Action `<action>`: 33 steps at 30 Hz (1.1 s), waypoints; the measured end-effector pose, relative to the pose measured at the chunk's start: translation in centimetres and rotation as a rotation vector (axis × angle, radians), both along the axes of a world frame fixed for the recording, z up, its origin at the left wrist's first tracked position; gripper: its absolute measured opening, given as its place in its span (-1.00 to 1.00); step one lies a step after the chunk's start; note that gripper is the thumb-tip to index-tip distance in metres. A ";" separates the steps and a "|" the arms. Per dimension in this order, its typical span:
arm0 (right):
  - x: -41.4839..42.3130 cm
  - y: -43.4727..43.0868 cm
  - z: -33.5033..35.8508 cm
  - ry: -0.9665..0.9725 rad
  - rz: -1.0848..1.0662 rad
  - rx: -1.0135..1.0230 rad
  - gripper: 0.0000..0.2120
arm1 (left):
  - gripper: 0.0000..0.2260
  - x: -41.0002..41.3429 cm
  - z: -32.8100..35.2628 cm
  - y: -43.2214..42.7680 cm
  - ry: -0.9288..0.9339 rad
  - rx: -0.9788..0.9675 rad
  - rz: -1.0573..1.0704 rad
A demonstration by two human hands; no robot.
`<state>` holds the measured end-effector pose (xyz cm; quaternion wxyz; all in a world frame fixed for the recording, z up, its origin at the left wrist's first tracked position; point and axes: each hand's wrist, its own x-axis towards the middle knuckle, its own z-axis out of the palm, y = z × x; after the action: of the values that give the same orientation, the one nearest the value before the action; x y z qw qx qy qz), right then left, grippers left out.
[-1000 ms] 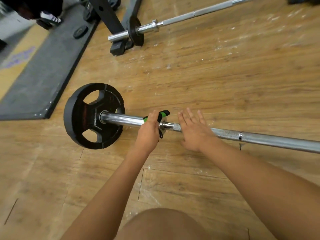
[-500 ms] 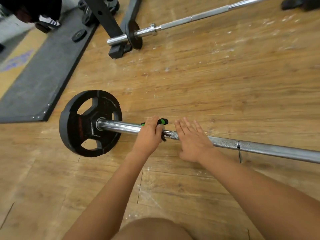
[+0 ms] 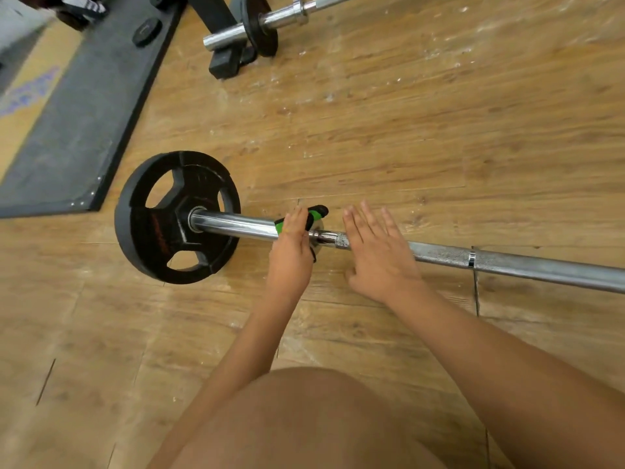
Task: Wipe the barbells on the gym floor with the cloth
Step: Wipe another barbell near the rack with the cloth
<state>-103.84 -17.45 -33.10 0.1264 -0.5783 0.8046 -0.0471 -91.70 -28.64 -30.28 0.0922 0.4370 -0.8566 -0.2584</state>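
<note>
Left hand reaches down onto the sleeve of the barbell, its fingers curled over a green-and-black plastic collar clip and gripping it. Right hand lies palm down just beside it, fingers straight and slightly spread, pressing flat on the rough, knurled stretch of the steel shaft and holding nothing.

The barbell lies on the floor, running from left to the right edge. Its sleeve is smooth, polished chrome, and the shaft is a duller grey with a thin ring mark. A round, matt black plate with three cut-out grip holes sits on the left end, well apart from the clip.

The floor is wood-grain planking, scuffed with white chalky flecks. A second barbell with a small black plate lies at the top, near a dark, flat rubber mat. A bare knee fills the bottom edge.
</note>
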 end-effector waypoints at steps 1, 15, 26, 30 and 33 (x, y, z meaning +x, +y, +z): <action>0.2 0.2 -0.1 0.002 -0.003 -0.015 -0.12 | -0.56 0.5 -0.2 0.3 -0.004 -0.009 0.007; 4.2 2.0 -1.1 0.106 -0.066 -0.095 -0.18 | -0.59 2.6 -0.5 2.0 0.036 -0.041 0.100; 6.5 3.1 -1.5 0.116 -0.105 -0.143 -0.28 | -0.61 4.6 -0.4 3.5 -0.008 -0.131 0.061; 7.0 3.6 -1.5 0.115 -0.107 -0.161 -0.26 | -0.62 4.7 -0.4 3.2 -0.017 -0.152 0.019; 7.5 4.0 -1.4 0.119 -0.093 -0.165 -0.24 | -0.53 6.9 -1.1 4.5 -0.009 -0.161 0.032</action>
<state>-96.36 -13.43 -34.55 0.0281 -0.5508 0.8299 -0.0845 -84.80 -24.15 -31.43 0.1274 0.4430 -0.8678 -0.1853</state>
